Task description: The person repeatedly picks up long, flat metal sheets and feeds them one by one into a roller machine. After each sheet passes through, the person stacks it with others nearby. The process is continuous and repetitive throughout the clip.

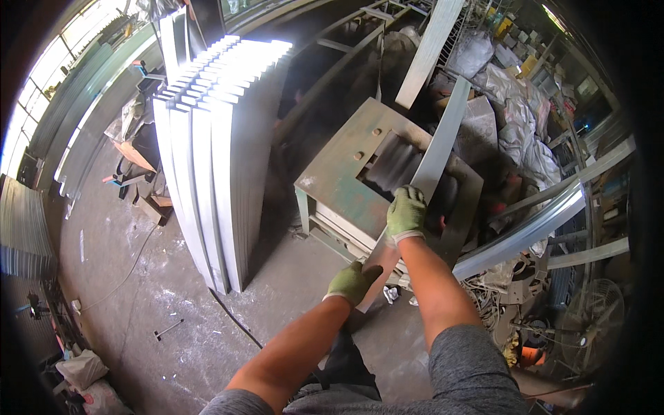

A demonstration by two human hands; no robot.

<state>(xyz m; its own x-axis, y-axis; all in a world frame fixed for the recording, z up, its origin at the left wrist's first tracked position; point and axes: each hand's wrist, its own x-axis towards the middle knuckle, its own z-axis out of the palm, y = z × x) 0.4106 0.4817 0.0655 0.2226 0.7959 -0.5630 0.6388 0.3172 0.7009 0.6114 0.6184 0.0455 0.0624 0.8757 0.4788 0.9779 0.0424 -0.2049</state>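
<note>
A long flat metal strip (444,135) slants across a worn green machine (335,162), its near end close to my body. Dark rollers (393,169) show through an opening in the machine's top, left of the strip. My right hand (407,213), in a green glove, grips the strip beside that opening, fingers closed over it. Lower down, my gloved left hand (353,282) is closed on the strip's left edge near its end. The undersides of both grips are hidden.
A tall stack of shiny metal profiles (238,159) stands left of the machine. More long strips (529,232) lie at the right, near a fan (593,315). Wrapped bundles (526,131) are piled at the back right. A dark cable (235,319) crosses the floor.
</note>
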